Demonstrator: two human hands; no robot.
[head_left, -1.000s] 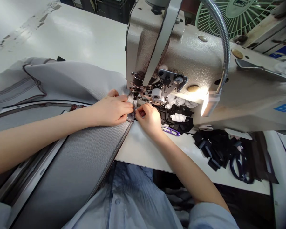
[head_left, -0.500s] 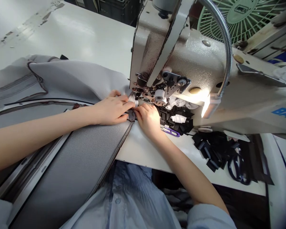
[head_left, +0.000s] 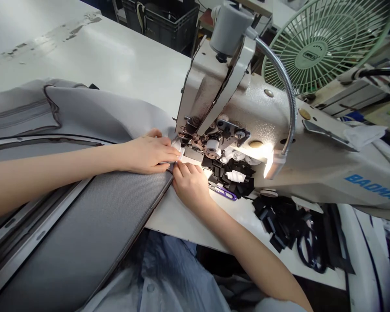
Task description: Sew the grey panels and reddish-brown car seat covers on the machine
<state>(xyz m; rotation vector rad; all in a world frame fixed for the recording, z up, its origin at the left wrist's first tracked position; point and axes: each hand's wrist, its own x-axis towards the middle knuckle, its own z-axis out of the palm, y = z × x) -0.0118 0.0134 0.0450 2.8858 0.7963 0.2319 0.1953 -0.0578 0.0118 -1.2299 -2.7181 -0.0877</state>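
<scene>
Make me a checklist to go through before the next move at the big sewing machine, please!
1. Ribbed grey fabric steadied: ok; the bare left grip rests on it.
2. Bare right grip near the work: ok; it is by the fabric's corner.
3. Small silver lamp on a bendy metal neck shining: ok; it is lit.
4. Purple-handled snips off the fabric: ok; they lie right of the right grip.
5. Smooth white tabletop tidy: not ok; loose black strips are heaped there.
6. Both grips clear of the needle: cannot tell; too small to see.

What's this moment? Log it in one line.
left hand: on light-grey woven fabric | right hand: at fabric's edge | ahead: cream metal sewing machine | small rectangular lamp: lit
</scene>
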